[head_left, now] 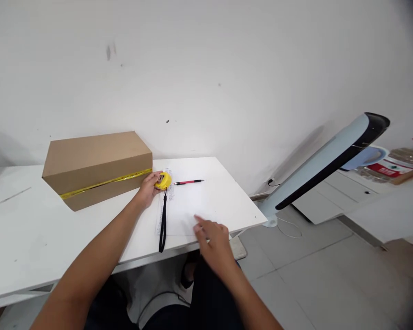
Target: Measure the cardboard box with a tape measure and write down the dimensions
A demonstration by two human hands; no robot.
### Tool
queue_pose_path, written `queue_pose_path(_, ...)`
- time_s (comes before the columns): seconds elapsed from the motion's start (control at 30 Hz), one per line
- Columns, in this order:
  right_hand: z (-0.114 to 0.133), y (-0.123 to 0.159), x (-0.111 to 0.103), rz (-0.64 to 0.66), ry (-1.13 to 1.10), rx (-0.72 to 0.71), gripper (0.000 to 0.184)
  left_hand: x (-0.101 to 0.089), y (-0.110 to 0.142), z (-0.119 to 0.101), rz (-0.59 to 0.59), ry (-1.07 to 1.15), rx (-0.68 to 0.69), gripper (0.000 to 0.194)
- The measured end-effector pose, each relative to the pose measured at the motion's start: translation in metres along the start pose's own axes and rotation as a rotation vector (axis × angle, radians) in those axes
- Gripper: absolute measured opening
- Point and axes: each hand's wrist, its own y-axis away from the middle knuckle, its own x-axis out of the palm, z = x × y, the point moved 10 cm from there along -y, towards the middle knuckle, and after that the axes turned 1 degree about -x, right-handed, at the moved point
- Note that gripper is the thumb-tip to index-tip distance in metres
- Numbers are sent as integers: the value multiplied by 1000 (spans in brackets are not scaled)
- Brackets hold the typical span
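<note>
On my feed, the left hand [147, 189] grips the yellow tape measure [164, 181] over paper [182, 217] on the white worktop [34, 243], beside a cardboard box [96, 153]. The right hand [214, 239] is free, index finger extended, near the front edge. I see a marked white wall [234, 68] behind, grey floor tiles [296, 270] and a tall fan [323, 160] rightward.

A white wall [227, 68] (lightly scuffed) rises above grey floor tiles [306, 275].

The white table [20, 229] carried a cardboard box [99, 153] banded with yellow tape [105, 184] and a sheet of paper [181, 215], a red-and-black pen [189, 182] lying near its writing [172, 194]
</note>
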Motion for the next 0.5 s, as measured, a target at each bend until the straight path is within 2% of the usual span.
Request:
queue_pose_path(0.03, -9, -22, -2, 62, -20, 46, 44, 1, 0, 1, 14, 20, -10, 33)
queue_pose_path(0.1, -32, -74, -3, 162, 123, 164, 51, 1, -1, 3, 40, 56, -29, 28)
queue_pose_path(0.13, -40, -100, 1, 237, 224, 174, 55, 2, -1, 2, 52, 74, -38, 25)
queue_pose_path(0.2, -50, -146, 13, 325, 253, 148, 59, 2, -1, 2, 72, 108, -58, 22)
queue_pose_path(0.27, -58, -175, 29, 397, 226, 98, 53, 3, 0, 1, 86, 137, -77, 20)
queue_pose_path(0.33, -64, -185, 41, 432, 173, 42, 49, 3, 1, 1, 90, 159, -90, 20)
queue_pose_path(0.5, -84, -177, 53, 452, 85, -9, 46, 2, 2, 5, 79, 206, -128, 18)
